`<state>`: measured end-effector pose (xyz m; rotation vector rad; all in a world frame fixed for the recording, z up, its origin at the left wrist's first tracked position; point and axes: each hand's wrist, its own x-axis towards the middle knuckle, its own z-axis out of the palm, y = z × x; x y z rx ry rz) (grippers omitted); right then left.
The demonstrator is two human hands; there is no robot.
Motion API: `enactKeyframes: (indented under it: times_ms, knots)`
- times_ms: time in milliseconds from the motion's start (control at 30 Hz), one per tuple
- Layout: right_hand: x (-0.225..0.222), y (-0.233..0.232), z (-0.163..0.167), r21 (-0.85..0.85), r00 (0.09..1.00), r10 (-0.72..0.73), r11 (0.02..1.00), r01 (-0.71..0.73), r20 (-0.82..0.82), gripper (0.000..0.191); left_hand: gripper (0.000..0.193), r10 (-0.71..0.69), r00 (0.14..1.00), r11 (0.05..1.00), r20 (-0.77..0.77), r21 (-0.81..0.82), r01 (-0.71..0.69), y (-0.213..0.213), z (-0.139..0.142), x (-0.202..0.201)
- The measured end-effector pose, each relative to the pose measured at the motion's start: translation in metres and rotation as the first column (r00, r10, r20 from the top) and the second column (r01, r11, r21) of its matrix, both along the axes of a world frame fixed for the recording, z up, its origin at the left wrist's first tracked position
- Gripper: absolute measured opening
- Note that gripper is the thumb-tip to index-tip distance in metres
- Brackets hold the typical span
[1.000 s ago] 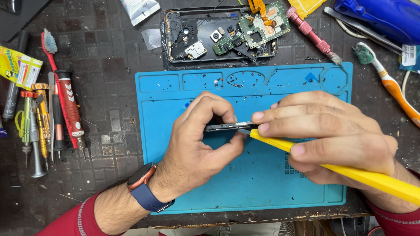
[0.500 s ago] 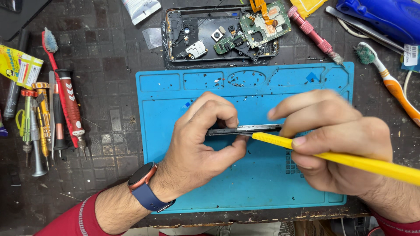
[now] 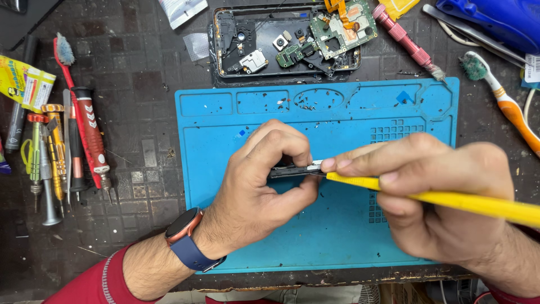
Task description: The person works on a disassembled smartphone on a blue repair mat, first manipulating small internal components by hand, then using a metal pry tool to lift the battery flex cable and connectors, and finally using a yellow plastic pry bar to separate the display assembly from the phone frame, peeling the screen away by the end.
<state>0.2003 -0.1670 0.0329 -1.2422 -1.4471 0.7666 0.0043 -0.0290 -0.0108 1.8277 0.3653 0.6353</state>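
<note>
my left hand (image 3: pixel 264 180) pinching a small dark phone part (image 3: pixel 295 169) over the blue mat (image 3: pixel 337 247), my right hand (image 3: pixel 433 197) gripping a yellow pry tool (image 3: pixel 450 200), its tip touching the part, opened phone (image 3: pixel 287 42) far beyond

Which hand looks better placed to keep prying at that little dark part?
Probably the right hand: it grips the yellow pry tool with its tip at the small dark part, which the left hand pinches over the blue mat.
</note>
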Motion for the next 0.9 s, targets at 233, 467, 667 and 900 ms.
enactKeyframes:
  times_ms: [233,467,667,900]
  knots:
    - [-0.002,-0.002,0.006,-0.089,0.995,-0.091,0.992,0.087,-0.039,0.02,0.033,-0.066,0.998,0.997,-0.01,0.026,0.067,0.001,0.002,0.0]
    - [-0.008,-0.002,0.015,-0.177,0.987,-0.162,0.971,0.162,0.013,0.023,0.034,-0.09,0.996,0.995,-0.028,0.05,0.091,0.002,0.005,-0.001]
    - [-0.003,0.002,0.009,0.021,0.985,-0.103,0.995,0.101,0.139,0.018,0.031,-0.052,0.998,0.998,-0.043,-0.028,0.051,0.001,0.005,0.001]
    - [0.01,0.017,0.016,0.237,0.876,0.087,0.946,-0.223,0.474,0.026,0.016,-0.088,0.996,0.99,0.026,-0.105,0.09,0.006,0.007,-0.006]
